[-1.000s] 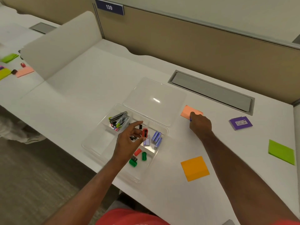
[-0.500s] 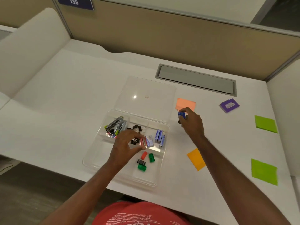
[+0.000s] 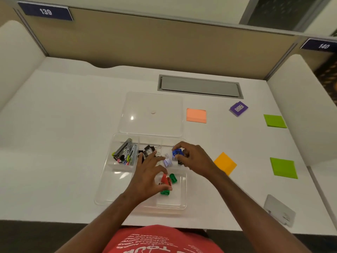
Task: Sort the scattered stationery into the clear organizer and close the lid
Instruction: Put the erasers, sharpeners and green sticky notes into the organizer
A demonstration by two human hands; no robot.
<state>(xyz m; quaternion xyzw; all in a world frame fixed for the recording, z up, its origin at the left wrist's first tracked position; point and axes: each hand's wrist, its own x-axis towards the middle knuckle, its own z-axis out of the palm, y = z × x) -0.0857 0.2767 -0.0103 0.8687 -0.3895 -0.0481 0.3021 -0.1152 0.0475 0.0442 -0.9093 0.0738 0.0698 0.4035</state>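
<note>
Here, both hands work over the clear organizer (image 3: 127, 201), which sits on the white desk (image 3: 63, 143) near its front edge with its lid (image 3: 151, 114) laid open flat behind it.

Right hand (image 3: 195, 157): fingers curled, grip clamped on a small blue item (image 3: 176, 152), held over the organizer's back right compartment. What kind of item it is cannot be told.

Left hand (image 3: 147, 176): over the middle of the organizer, fingers spread and lightly bent. A red piece (image 3: 165, 178) shows just beside the thumb and fingers; whether the grip is on it or apart, I cannot tell.

Contents seen:
- back left compartment: staplers and metal tools (image 3: 125, 152), piled
- back middle: black binder clips (image 3: 148, 150)
- beside the blue item: pale lilac boxes (image 3: 167, 162), partly hidden
- front right compartment: green sharpeners (image 3: 172, 178), one more at the left hand's fingertips

Loose on the desk to the right of the organizer:
- peach sticky pad (image 3: 196, 115), just beside the lid
- orange sticky pad (image 3: 225, 163), near the right wrist
- purple pad (image 3: 238, 108), farther back
- two green sticky pads (image 3: 275, 121), (image 3: 283, 168), well apart from the organizer

A grey cable hatch (image 3: 199, 86) is set in the desk behind the lid. A grey card holder (image 3: 280, 209) lies at the front right. The divider behind carries a number plate "139" (image 3: 45, 11).
</note>
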